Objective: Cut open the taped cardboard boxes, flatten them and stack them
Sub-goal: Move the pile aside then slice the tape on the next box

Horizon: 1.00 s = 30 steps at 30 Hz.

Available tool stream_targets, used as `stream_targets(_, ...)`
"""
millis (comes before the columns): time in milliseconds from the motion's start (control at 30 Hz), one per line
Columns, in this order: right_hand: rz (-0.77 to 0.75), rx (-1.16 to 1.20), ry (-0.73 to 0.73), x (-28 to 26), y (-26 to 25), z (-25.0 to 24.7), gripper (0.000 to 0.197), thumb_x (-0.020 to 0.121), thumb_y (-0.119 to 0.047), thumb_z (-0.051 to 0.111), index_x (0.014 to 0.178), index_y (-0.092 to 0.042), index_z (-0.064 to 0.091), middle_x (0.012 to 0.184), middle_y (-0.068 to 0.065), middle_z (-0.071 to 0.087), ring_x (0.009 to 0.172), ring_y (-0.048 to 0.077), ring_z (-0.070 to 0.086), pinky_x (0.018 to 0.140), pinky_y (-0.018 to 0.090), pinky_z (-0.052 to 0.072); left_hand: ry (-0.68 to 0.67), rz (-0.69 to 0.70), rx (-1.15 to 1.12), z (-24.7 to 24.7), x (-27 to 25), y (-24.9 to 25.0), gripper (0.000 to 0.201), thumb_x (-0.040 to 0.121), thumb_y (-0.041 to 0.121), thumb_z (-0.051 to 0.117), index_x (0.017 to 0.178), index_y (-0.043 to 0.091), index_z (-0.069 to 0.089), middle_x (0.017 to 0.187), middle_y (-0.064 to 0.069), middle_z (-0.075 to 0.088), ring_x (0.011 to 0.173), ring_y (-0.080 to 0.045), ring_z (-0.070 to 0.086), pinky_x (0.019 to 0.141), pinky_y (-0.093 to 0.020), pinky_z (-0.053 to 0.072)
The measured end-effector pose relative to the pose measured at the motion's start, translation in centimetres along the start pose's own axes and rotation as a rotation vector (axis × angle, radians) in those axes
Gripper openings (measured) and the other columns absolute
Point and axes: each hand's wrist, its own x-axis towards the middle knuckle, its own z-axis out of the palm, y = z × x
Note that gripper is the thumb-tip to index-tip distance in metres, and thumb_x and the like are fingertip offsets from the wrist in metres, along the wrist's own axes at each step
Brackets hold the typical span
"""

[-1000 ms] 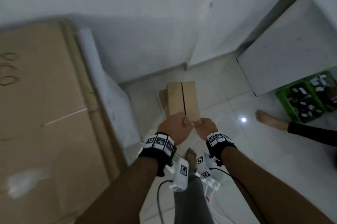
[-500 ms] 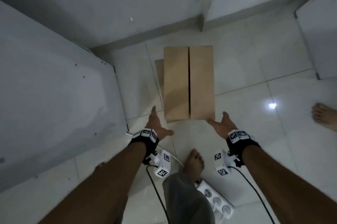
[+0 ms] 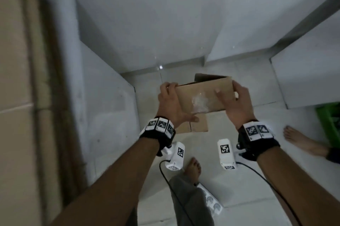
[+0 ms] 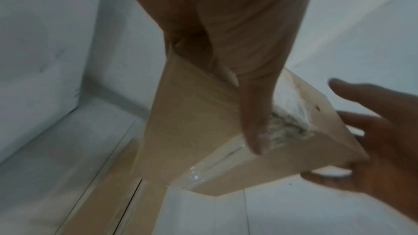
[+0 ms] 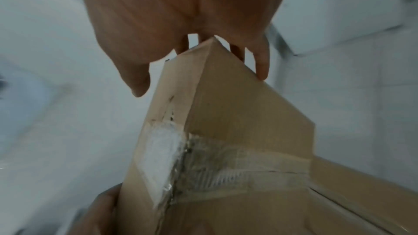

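I hold a brown cardboard box (image 3: 204,95) up over the floor, tilted, with a crumpled strip of clear tape (image 3: 199,103) on its near face. My left hand (image 3: 171,104) grips its left end, fingers over the top edge and thumb below. My right hand (image 3: 237,104) grips the right end, thumb on the near face. In the left wrist view my thumb (image 4: 253,113) lies along the box (image 4: 192,122). The right wrist view shows the box (image 5: 237,131) corner between my fingers, and tape (image 5: 226,163) across a seam. A flat cardboard piece (image 3: 198,126) lies on the floor underneath.
Large cardboard sheets (image 3: 14,97) and a white panel (image 3: 106,106) lean at the left. A white cabinet (image 3: 303,71) and a green crate (image 3: 331,119) stand at the right, beside another person's foot (image 3: 301,141). A power strip (image 3: 211,201) lies by my foot (image 3: 193,168).
Half a second ago both hands reached open toward the box on the floor. Now they grip its two ends, and it is lifted and tilted above the flat piece.
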Motion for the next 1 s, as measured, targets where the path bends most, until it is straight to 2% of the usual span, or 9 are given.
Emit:
stream_targets(100, -0.165, -0.054, 0.112, -3.9, -12.1, -4.7, 0.074, 0.084, -0.051, 0.075, 0.146, -0.019, 0.049, 0.134, 0.002, 0.052, 0.111, 0.006, 0.05, 0.091, 0.021, 0.044, 0.041, 0.112, 0.066, -9.0, -4.8, 5.5, 0.14, 0.041, 0.052, 0.1, 0.15, 0.014, 0.02, 0.147, -0.003, 0.02, 0.128, -0.029, 0.035, 0.109, -0.046, 0.041)
stream_targets(200, -0.381, 0.036, 0.124, -9.8, -24.6, -7.4, 0.071, 0.088, -0.043, 0.073, 0.148, -0.021, 0.043, 0.128, -0.011, 0.056, 0.107, 0.005, 0.056, 0.084, 0.015, 0.045, 0.127, 0.192, -0.03, -19.4, -10.1, 7.3, 0.126, 0.059, 0.049, 0.094, 0.153, 0.013, 0.019, 0.145, -0.004, 0.027, 0.127, -0.023, 0.041, 0.109, -0.042, 0.042)
stream_targets(333, -0.675, 0.096, -0.004, -18.7, -38.4, -4.7, 0.067, 0.085, -0.046, 0.076, 0.142, -0.025, 0.048, 0.134, -0.011, 0.058, 0.117, 0.005, 0.059, 0.096, 0.017, 0.047, 0.2, 0.179, -0.328, -35.8, -18.1, 4.2, 0.105, 0.06, 0.054, 0.09, 0.145, 0.025, 0.035, 0.14, 0.005, 0.045, 0.121, -0.012, 0.051, 0.098, -0.033, 0.048)
stream_targets(433, -0.715, -0.136, -0.148, -25.2, -45.3, 0.2, 0.09, 0.068, -0.063, 0.078, 0.146, -0.033, 0.043, 0.141, -0.015, 0.048, 0.121, 0.0, 0.048, 0.096, 0.01, 0.038, 0.211, 0.211, -0.493, -47.7, -24.6, -2.0, 0.087, 0.058, 0.057, 0.084, 0.133, 0.025, 0.053, 0.124, 0.01, 0.068, 0.111, -0.009, 0.066, 0.091, -0.033, 0.057)
stream_targets(567, -0.598, -0.427, -0.374, -30.6, -50.0, 8.5, 0.115, 0.049, -0.087, 0.076, 0.147, -0.052, 0.026, 0.15, -0.007, 0.045, 0.127, 0.018, 0.052, 0.106, 0.046, 0.046, 0.147, 0.122, -0.607, -61.0, -32.8, -13.1, 0.078, 0.058, 0.052, 0.088, 0.127, 0.022, 0.066, 0.12, 0.001, 0.074, 0.109, -0.018, 0.071, 0.088, -0.032, 0.058)
stream_targets(700, -0.456, -0.397, -0.651, -35.3, -52.5, 19.3, 0.108, 0.057, -0.082, 0.075, 0.149, -0.047, 0.032, 0.147, -0.01, 0.049, 0.124, 0.013, 0.054, 0.101, 0.041, 0.05, 0.216, -0.067, -0.742, -69.2, -37.8, -23.9, 0.102, 0.034, 0.061, 0.096, 0.117, 0.008, 0.069, 0.111, -0.014, 0.075, 0.099, -0.026, 0.074, 0.076, -0.032, 0.061)
stream_targets(800, -0.445, -0.333, -0.702, -38.6, -52.9, 28.2, 0.095, 0.06, -0.088, 0.069, 0.14, -0.04, 0.049, 0.133, -0.017, 0.061, 0.113, 0.009, 0.064, 0.097, 0.042, 0.055, 0.401, -0.125, -0.835, -72.4, -39.3, -31.2, 0.102, 0.04, 0.065, 0.094, 0.121, 0.01, 0.067, 0.118, -0.012, 0.072, 0.099, -0.03, 0.073, 0.083, -0.042, 0.06)
stream_targets(867, -0.402, -0.243, -0.759, -40.7, -53.2, 34.2, 0.086, 0.063, -0.088, 0.066, 0.13, -0.035, 0.059, 0.118, -0.015, 0.07, 0.101, 0.007, 0.069, 0.094, 0.04, 0.057, 0.521, -0.161, -0.93, -73.1, -39.8, -35.3, 0.091, 0.041, 0.068, 0.093, 0.113, 0.016, 0.072, 0.107, -0.006, 0.073, 0.087, -0.022, 0.074, 0.075, -0.035, 0.062)
stream_targets(1000, -0.282, -0.259, -0.842, -43.7, -52.9, 45.5, 0.086, 0.075, -0.084, 0.058, 0.138, -0.026, 0.049, 0.127, -0.001, 0.064, 0.106, 0.022, 0.065, 0.089, 0.039, 0.055, 0.513, -0.312, -0.869, -70.5, -39.2, -42.0, 0.081, 0.07, 0.063, 0.082, 0.138, 0.029, 0.054, 0.12, 0.005, 0.072, 0.1, -0.018, 0.073, 0.074, -0.042, 0.061)
